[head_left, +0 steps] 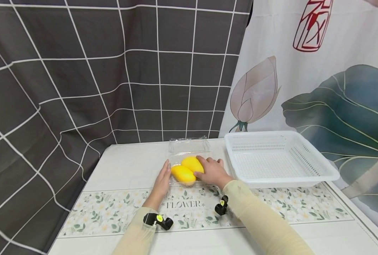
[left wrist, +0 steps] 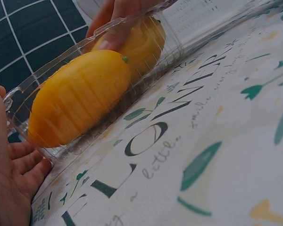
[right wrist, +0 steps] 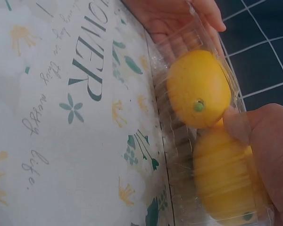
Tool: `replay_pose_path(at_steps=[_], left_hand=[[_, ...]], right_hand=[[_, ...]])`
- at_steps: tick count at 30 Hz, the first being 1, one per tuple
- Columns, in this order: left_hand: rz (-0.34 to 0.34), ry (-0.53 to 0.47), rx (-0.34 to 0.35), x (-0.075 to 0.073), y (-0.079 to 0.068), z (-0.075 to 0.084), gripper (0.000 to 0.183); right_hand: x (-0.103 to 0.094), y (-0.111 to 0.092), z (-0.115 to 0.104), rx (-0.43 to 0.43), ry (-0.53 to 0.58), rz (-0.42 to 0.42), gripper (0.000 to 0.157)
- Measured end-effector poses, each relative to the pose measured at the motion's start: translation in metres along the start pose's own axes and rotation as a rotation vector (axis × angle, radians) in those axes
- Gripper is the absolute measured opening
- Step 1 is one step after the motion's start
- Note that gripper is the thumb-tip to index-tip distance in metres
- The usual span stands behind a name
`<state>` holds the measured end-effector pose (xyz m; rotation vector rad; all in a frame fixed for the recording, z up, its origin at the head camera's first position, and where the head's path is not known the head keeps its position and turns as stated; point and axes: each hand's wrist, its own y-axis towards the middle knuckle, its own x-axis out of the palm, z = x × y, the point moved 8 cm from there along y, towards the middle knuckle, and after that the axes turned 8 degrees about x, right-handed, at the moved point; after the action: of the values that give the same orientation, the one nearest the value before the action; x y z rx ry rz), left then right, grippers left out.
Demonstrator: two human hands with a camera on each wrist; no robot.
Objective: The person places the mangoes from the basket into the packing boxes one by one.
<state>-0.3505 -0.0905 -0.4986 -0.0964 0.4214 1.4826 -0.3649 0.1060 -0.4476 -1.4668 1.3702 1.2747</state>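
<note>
Between gripping right fingers (head_left: 202, 161) (left fingers (head_left: 165, 167) straight against the box (head_left: 177, 159)) lies a yellow fruit (head_left: 191, 163).

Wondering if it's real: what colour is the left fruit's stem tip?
The stem tip is green, clearest in the right wrist view.

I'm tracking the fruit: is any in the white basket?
No, the yellow fruits lie in the clear container and the white basket holds none.

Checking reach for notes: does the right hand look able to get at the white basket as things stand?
Probably yes: the white basket is open-topped and close to the right hand, with nothing visibly blocking the way. That hand holds a yellow fruit, though, which may hinder gripping.
</note>
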Motion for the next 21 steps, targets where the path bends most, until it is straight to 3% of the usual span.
replay_pose_path(at_steps=[15,21], left_hand=[[0.0,-0.001,0.011,-0.0002,-0.0006,0.0003,0.05],[-0.007,-0.011,-0.003,-0.0002,-0.0012,-0.0003,0.048]], right_hand=[[0.0031,0.0,0.0013,0.023,0.012,-0.07,0.068],[0.0021,-0.0013,-0.0002,0.002,-0.005,-0.061,0.066]])
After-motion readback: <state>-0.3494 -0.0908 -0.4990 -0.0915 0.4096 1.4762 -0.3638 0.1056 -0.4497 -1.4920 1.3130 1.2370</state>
